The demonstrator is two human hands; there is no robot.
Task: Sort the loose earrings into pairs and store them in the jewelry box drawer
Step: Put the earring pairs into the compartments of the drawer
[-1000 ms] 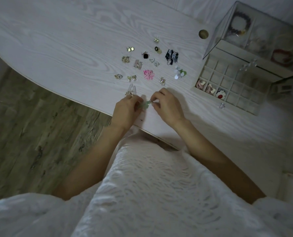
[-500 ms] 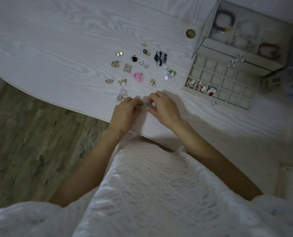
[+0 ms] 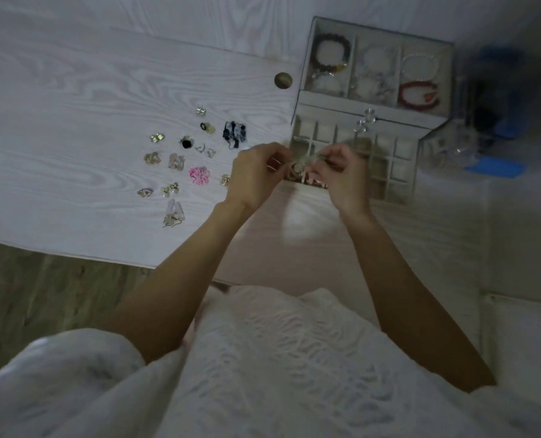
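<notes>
Hovering over the near-left corner of the open drawer [image 3: 389,172], the left hand [image 3: 253,177] and right hand [image 3: 346,175] pinch a small blurred earring [image 3: 310,159] between them; loose earrings [image 3: 187,156] lie left on the table [image 3: 73,105].

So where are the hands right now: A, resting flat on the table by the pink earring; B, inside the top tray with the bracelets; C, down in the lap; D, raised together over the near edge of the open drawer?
D: the left hand and right hand meet over the near-left edge of the drawer, pinching something small between them.
</notes>
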